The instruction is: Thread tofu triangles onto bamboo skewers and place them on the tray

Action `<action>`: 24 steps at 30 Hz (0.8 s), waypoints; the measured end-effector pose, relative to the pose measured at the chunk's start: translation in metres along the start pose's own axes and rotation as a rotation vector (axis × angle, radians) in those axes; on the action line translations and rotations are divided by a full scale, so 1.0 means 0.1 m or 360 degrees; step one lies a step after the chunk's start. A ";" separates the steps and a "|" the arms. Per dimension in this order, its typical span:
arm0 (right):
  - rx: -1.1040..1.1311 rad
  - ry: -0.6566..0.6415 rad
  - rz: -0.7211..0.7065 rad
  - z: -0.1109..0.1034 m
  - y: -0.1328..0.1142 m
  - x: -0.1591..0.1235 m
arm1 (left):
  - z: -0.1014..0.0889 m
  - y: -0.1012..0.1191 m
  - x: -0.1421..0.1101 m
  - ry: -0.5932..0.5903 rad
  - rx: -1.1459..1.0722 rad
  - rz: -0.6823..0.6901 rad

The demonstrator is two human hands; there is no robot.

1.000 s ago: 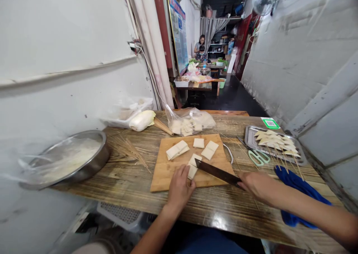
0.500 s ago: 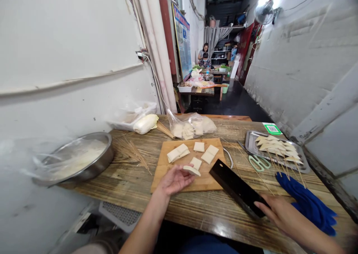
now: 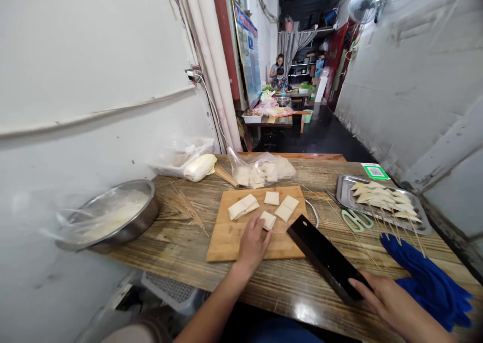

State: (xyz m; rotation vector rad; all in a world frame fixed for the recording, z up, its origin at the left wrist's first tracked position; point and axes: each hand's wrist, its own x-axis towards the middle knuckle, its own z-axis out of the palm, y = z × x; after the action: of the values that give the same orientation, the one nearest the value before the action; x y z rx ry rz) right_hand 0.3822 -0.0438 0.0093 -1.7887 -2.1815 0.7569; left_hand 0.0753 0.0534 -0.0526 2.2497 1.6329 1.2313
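Note:
On the wooden cutting board (image 3: 222, 242) lie several pale squares that look like tofu sheet. My left hand (image 3: 253, 242) has its fingers and thumb closed around the edges of a small stack of tofu sheet squares (image 3: 267, 220) near the board's middle. Other pieces lie behind it: a stack to the left (image 3: 243, 206), a single square (image 3: 271, 197) and a pair to the right (image 3: 287, 208). My right hand (image 3: 381, 295) grips a black cleaver (image 3: 328, 260) by its near end. The blade slants over the board's right front corner.
Left stands a steel basin (image 3: 151, 207) with a plastic bag in it. Loose skewers (image 3: 184, 202), a cabbage (image 3: 200, 167) and a bag of pale pieces (image 3: 264, 169) lie behind. Scissors (image 3: 356, 221), a tray of skewered pieces (image 3: 347, 194) and blue gloves (image 3: 430, 277) are right. People sit farther back.
My left hand has turned palm down and brought its lifted slice onto the small stack on the board. The cleaver stays in my right hand, and the view has shifted slightly.

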 end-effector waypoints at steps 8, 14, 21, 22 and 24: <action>0.0002 0.0004 -0.0030 0.01 -0.09 -0.01 | -0.46 -0.54 0.59 -0.0321 0.0344 -0.0403; -0.0080 -0.0208 -0.0196 -0.03 -0.56 0.21 | -0.60 -0.66 0.96 -0.0432 0.0051 -0.0568; -0.0342 -0.0197 -0.0338 -0.01 -0.84 0.54 | -0.82 -0.29 0.34 -0.0041 0.0108 -0.0525; -0.0364 -0.0180 -0.0333 -0.01 -0.86 0.56 | -0.79 -0.26 0.15 0.0045 0.0018 -0.0502; -0.0417 -0.0153 -0.0323 0.00 -0.93 0.58 | -0.69 -0.23 -0.18 0.0091 -0.0011 -0.0471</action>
State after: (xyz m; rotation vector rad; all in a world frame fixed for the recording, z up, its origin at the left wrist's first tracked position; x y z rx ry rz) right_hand 0.2900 0.0004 0.0488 -1.6345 -2.5802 0.5432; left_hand 0.0113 0.0234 -0.0274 1.8949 1.8936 1.2301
